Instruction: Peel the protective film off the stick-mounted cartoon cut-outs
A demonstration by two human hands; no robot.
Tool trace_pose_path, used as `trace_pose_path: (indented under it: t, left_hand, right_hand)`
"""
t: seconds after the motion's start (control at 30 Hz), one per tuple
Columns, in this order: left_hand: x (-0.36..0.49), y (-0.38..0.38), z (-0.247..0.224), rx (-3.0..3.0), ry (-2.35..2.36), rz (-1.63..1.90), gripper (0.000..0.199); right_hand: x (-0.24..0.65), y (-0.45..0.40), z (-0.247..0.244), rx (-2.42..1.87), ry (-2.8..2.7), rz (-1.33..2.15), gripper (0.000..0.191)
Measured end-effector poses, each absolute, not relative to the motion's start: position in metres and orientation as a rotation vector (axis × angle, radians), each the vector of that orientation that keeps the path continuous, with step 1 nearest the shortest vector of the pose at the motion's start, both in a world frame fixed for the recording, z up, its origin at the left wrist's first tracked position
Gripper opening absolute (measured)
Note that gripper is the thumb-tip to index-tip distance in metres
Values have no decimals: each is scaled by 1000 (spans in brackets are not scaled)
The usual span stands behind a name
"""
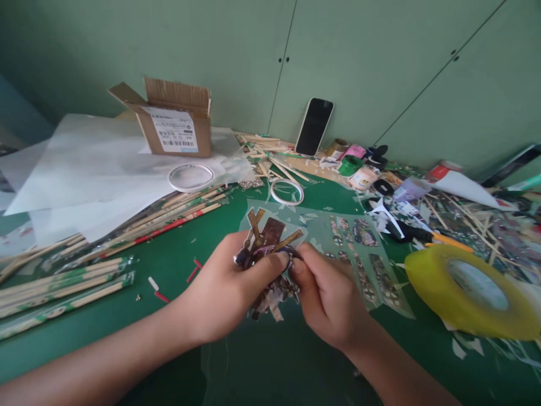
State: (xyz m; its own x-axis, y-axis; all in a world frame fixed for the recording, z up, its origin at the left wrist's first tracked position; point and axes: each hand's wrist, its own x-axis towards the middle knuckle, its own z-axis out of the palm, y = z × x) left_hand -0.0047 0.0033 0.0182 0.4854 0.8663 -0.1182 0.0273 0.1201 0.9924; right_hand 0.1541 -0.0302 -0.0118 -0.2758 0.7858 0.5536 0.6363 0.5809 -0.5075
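Note:
My left hand (243, 282) is closed around a flat cut-out figure (270, 231), printed in brown and dark colours with a pale edge. Its thumb lies across the front of the figure. My right hand (325, 293) pinches the figure's right side between thumb and fingers; what exactly lies in that pinch is hidden. Under and behind both hands lies a clear plastic sheet (395, 299). Small printed pieces (366, 234) show on it to the right of the figure.
An open cardboard box (203, 132) stands on white sheets (84, 163) at the back left. Bundled wooden chopsticks (67, 293) lie left. A phone (315, 127) leans on the wall. White rings (287, 192), a big yellow tape roll (422, 282) and scraps cover the right and back.

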Motion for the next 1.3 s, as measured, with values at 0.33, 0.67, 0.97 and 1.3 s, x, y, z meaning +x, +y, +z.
trace_pose_path:
  t: [0.33, 0.67, 0.97, 1.3]
  left_hand:
    - [-4, 9, 14, 1294, 838, 902, 18]
    - [-14, 19, 19, 1488, 820, 530, 14]
    - [-17, 14, 18, 1786, 840, 560, 26]
    - [-8, 11, 21, 1651, 928, 667, 29]
  right_hand:
    - [158, -29, -14, -1146, -1903, 403, 14]
    - [165, -27, -13, -976, -1853, 793, 19]
    - [170, -28, -15, -997, -1804, 1011, 20]
    - [154, -32, -17, -1255, -1813, 751, 21]
